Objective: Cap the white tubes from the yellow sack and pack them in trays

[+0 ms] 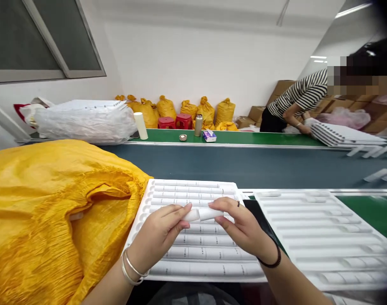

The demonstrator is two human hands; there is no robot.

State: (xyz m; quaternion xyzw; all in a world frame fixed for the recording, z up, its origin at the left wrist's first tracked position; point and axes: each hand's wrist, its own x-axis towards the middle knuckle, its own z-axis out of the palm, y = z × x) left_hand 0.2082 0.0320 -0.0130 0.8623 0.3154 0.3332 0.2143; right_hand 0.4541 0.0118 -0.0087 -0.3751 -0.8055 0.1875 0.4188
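Note:
My left hand [163, 228] pinches a short white tube [192, 215] between thumb and fingers. Another short white tube [210, 214] is gripped in my right hand [244, 228]. The two tubes meet end to end at a slight angle; whether they are joined I cannot tell. Both hands are above a white ridged tray [150, 190], whose grooves hold rows of white tubes [206, 268] with small dark print. At the left, a large yellow woven sack [63, 169] lies with its mouth gaping beside the tray.
A second white tray [295, 228] at the right holds several tubes at its right side. Beyond the blue-grey panel [187, 163], a green belt [168, 136] carries a flask [198, 125], a tissue pack [209, 136] and plastic-wrapped trays [85, 123]. A co-worker in stripes [303, 95] handles stacked trays [342, 133].

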